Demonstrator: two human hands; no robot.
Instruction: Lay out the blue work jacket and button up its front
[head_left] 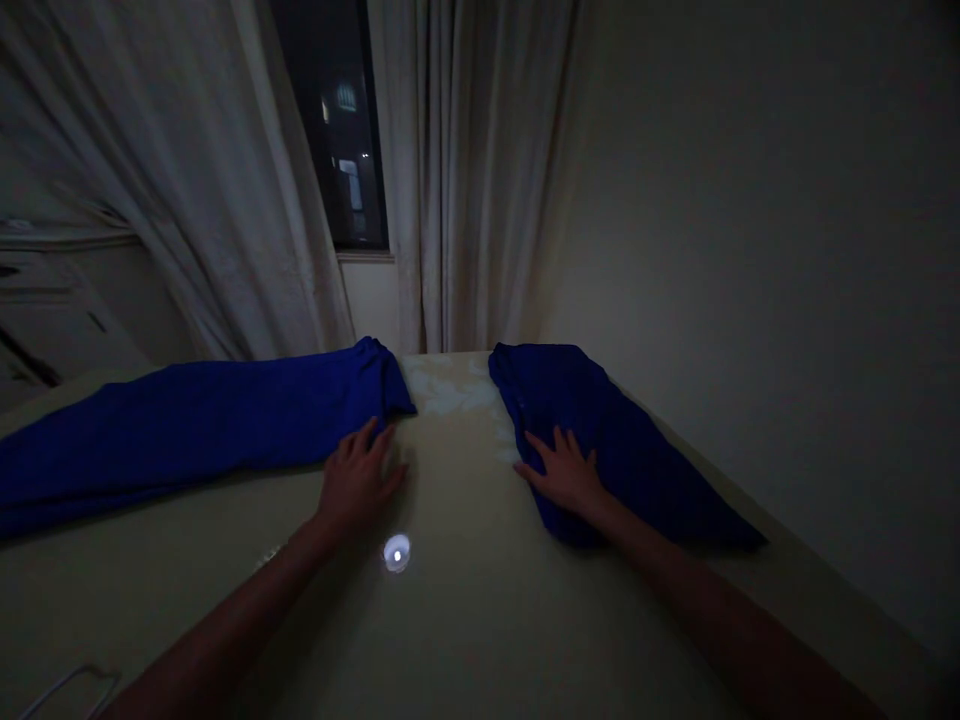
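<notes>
Two pieces of blue cloth lie on a pale, glossy table (450,620). The long blue cloth (225,410) stretches from the left edge toward the middle, its right end bunched and folded. My left hand (360,472) is at its lower right edge, fingers spread, fingertips over the fabric. A second blue cloth (637,460) lies on the right, tapering to a point at its lower right. My right hand (564,472) rests on its left part with the fingers apart. Whether either cloth is a garment I cannot tell in the dim light.
Long curtains (480,180) hang behind the table around a dark window (330,130). A plain wall (787,250) runs along the right side. A pale cabinet (60,300) stands at the far left. At the lower left lies a thin white cord or wire (75,680).
</notes>
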